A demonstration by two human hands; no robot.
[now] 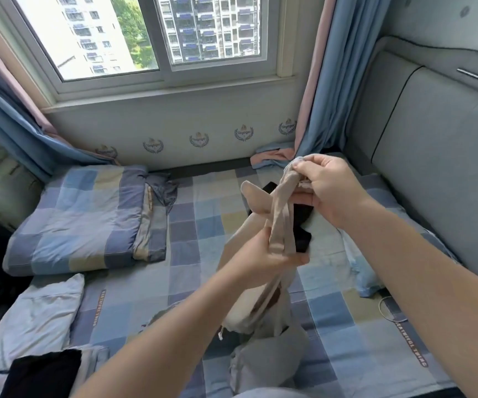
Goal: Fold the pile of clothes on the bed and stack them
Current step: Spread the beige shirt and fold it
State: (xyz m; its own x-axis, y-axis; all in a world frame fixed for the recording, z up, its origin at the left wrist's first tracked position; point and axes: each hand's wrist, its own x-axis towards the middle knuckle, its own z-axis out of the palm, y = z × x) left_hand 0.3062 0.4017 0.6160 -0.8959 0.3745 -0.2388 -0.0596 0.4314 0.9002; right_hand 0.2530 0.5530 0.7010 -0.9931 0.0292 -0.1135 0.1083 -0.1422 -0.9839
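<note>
Gripping the lower part of the beige tights, the left hand has its fingers clenched round the fabric just right of centre, above the bed. At 1 o'clock from it, the right hand pinches the tights' upper end between thumb and fingertips. Behind them a black garment lies on the sheet. A pile of pale clothes sits toward 6 o'clock. A folded quilt lies at 9 o'clock and a light blue garment at 8 o'clock.
</note>
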